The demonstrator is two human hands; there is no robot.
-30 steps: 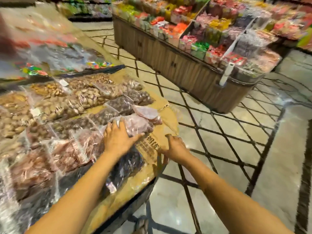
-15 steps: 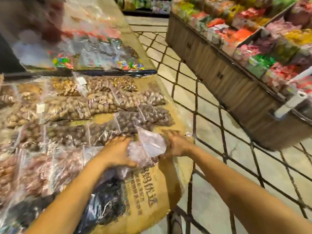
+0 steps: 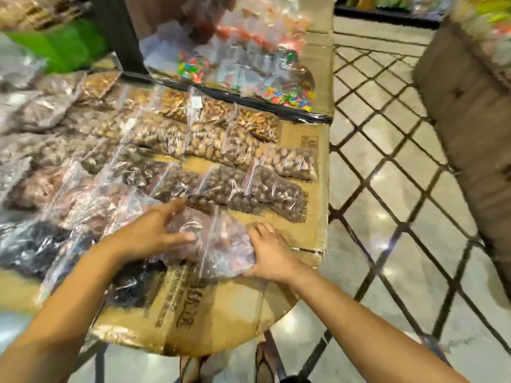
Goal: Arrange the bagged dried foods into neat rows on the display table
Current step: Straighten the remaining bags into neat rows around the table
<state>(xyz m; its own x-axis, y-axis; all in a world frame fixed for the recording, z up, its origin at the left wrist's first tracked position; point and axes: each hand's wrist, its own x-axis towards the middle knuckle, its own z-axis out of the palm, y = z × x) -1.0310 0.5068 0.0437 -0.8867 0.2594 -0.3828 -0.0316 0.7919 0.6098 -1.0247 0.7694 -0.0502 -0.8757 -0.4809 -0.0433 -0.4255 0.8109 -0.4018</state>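
The person is pressing a clear bag of reddish dried food (image 3: 218, 241) flat between both hands on the cardboard-covered bench (image 3: 309, 236). The left hand (image 3: 150, 233) is lying open, fingers spread over the bag's left end; the right hand (image 3: 269, 252) is cupping its right edge, fingers curled against the plastic. The bag looks light, lumpy and slippery, so holding it by both ends seems wisest. Beyond the hands, rows of nut bags (image 3: 221, 145) are lying.
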